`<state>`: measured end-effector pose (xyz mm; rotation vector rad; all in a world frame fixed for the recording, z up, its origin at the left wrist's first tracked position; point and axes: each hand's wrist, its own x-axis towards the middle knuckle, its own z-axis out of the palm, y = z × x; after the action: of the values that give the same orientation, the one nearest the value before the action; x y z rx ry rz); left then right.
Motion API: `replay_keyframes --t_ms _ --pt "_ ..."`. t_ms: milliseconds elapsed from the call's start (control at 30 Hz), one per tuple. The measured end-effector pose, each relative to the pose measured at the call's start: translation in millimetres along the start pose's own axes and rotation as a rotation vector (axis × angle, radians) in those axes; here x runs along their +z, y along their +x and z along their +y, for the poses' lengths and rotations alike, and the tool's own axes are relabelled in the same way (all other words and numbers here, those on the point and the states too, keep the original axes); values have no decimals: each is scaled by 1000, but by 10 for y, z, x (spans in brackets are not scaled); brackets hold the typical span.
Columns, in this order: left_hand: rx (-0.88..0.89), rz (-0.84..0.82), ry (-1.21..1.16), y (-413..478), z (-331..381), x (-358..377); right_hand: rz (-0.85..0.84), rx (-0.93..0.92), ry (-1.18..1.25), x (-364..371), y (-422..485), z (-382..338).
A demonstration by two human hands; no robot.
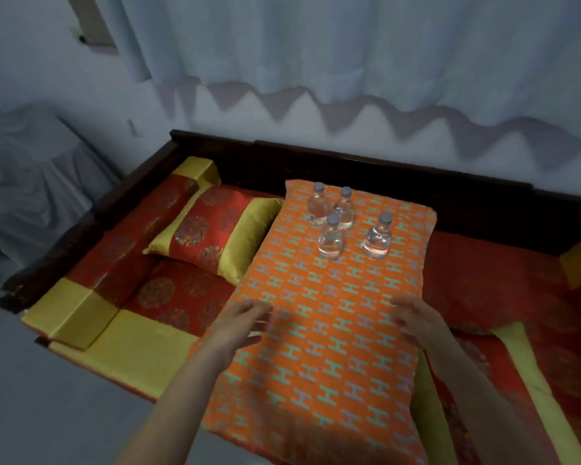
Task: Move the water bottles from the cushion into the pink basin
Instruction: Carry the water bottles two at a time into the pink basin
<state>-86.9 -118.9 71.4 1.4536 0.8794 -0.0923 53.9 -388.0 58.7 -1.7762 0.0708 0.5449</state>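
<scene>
Bottles are waiting at the far end: four small clear plastic water bottles with grey caps are standing upright on the orange cushion with its teal H pattern [329, 317], which is lying lengthwise on the red and gold bench seat [168, 297]. Three are clustered close together, the back left bottle [317, 205], the back right bottle [345, 208] and the front one [331, 237], while the fourth bottle [378, 237] is standing a little apart to the right.

We are holding our left hand [245, 322] and right hand [413, 313] over the near half of the cushion, both empty, fingers loosely spread, well short of the bottles.

We are not seeing the pink basin anywhere in this view, so we should be locating it before lifting anything.

For the reach, we are judging it best to take the front one and the fourth bottle first, gripping each round its body, since the soft surface may be letting neighbours topple if nudged.
</scene>
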Motion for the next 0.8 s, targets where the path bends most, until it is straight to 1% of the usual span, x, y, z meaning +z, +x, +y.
replay_keyframes --t_ms 100,233,367,500,633,733,800 --pt "-30 9 -62 366 72 -60 14 47 8 85 150 -25" --pt "-110 -44 -109 877 123 -25 65 101 -28 148 398 -2" --pt "-164 -174 -101 1588 280 67 178 174 -95 220 766 53" --pt "-147 -363 -161 2285 355 319 318 203 -194 208 1257 77" --pt "-95 -510 -211 2808 469 537 387 187 -258 261 1788 32" --pt "-39 -569 -164 3036 528 696 400 145 -278 321 2112 13" --pt "47 -607 -93 3142 559 827 401 97 -336 351 2323 -6"
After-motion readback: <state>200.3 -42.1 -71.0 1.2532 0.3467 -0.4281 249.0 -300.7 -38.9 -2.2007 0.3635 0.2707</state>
